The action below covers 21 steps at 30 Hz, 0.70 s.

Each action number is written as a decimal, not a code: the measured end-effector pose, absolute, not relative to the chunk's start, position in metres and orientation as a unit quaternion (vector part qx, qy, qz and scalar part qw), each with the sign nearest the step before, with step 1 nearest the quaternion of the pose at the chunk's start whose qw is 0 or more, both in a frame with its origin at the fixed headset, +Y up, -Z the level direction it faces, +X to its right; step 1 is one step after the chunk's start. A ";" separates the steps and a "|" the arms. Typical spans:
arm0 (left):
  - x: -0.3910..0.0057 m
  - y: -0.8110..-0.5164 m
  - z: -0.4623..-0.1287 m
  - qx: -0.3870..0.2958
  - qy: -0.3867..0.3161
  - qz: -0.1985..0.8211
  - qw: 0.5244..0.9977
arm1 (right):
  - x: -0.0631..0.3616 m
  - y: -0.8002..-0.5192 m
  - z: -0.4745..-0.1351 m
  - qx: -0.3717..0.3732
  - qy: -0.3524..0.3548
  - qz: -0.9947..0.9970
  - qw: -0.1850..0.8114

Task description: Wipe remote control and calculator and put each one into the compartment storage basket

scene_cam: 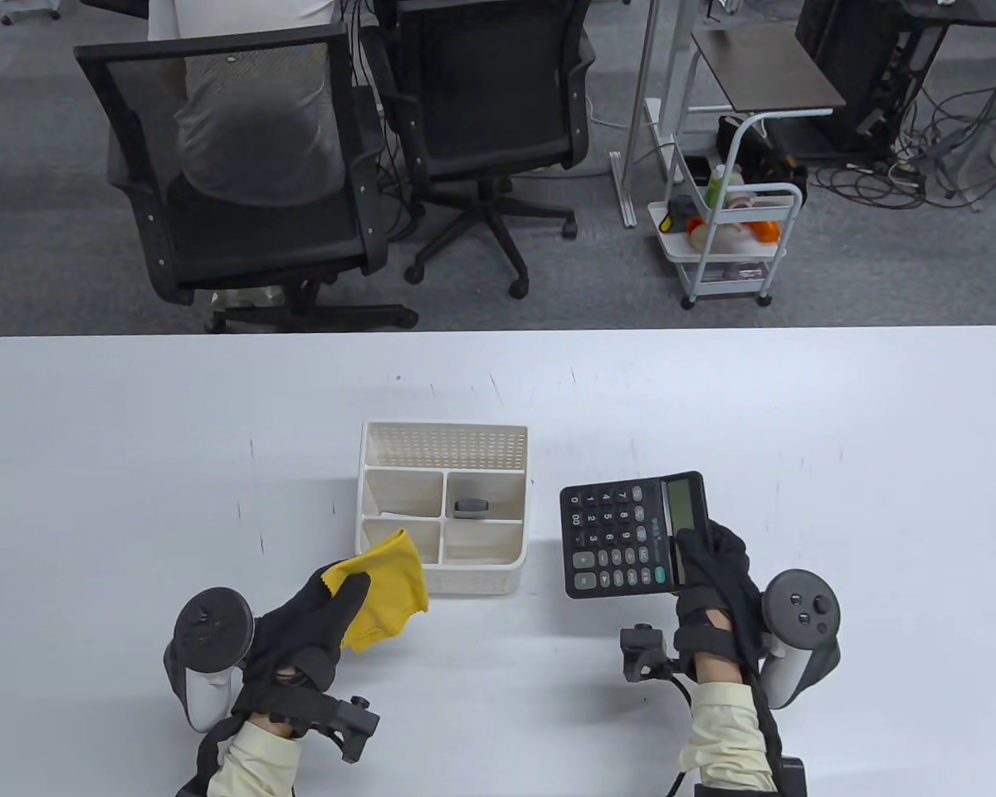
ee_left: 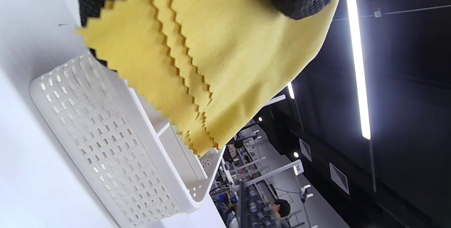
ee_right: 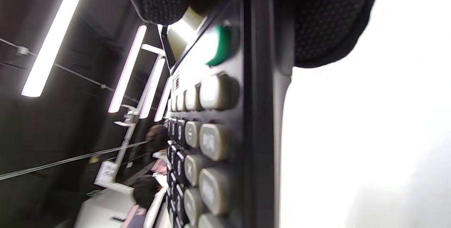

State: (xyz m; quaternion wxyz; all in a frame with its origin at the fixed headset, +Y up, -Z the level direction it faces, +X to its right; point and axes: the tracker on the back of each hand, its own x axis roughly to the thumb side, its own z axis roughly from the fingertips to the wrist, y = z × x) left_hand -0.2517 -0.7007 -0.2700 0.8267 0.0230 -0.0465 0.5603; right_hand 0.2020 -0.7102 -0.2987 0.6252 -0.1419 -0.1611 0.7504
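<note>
Calculator [scene_cam: 628, 535] is gripped at its lower right corner by my right hand [scene_cam: 714, 581], keys up above the surface [scene_cam: 797, 432] beside the basket [scene_cam: 441, 508], exposing its face. My left hand [scene_cam: 315, 618] pinches the yellow cloth [scene_cam: 386, 585], ready for wiping.

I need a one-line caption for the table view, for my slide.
Right hand holds the calculator, left hand the yellow cloth, beside the storage basket.

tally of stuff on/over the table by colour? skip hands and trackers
Black: 1, the calculator, gripped by the right hand.
Yellow: 1, the cloth, held by the left hand.
White: 1, the compartment basket.
Grey: 1, a small object standing in the basket's middle right compartment; too small to identify.
Total: 4
</note>
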 end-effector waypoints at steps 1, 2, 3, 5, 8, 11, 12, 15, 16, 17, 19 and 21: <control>-0.253 -0.701 -0.270 0.024 -0.043 0.557 0.829 | 0.195 -0.704 -0.297 -0.118 -0.160 0.742 0.640; -0.253 -0.701 -0.271 0.024 -0.041 0.557 0.829 | 0.190 -0.701 -0.296 -0.104 -0.156 0.737 0.649; -0.255 -0.702 -0.271 0.021 -0.034 0.559 0.828 | 0.179 -0.695 -0.294 -0.079 -0.147 0.729 0.664; -0.258 -0.702 -0.272 0.021 -0.023 0.563 0.826 | 0.160 -0.687 -0.291 -0.039 -0.132 0.721 0.679; -0.265 -0.702 -0.271 0.028 -0.006 0.565 0.824 | 0.131 -0.680 -0.286 0.004 -0.103 0.723 0.683; -0.270 -0.701 -0.270 0.040 0.008 0.563 0.825 | 0.095 -0.678 -0.281 0.040 -0.066 0.738 0.670; -0.271 -0.700 -0.270 0.042 0.009 0.563 0.826 | 0.089 -0.678 -0.281 0.046 -0.060 0.742 0.666; -0.275 -0.696 -0.268 0.056 0.006 0.565 0.823 | 0.066 -0.681 -0.281 0.047 -0.047 0.765 0.641; -0.276 -0.693 -0.266 0.067 0.002 0.565 0.822 | 0.060 -0.682 -0.281 0.031 -0.053 0.773 0.632; -0.276 -0.691 -0.265 0.076 -0.001 0.564 0.822 | 0.057 -0.683 -0.282 0.025 -0.057 0.776 0.627; -0.274 -0.684 -0.262 0.113 -0.013 0.547 0.829 | 0.050 -0.685 -0.285 0.013 -0.061 0.783 0.619; -0.267 -0.680 -0.259 0.130 -0.031 0.516 0.846 | 0.046 -0.686 -0.288 0.003 -0.059 0.778 0.625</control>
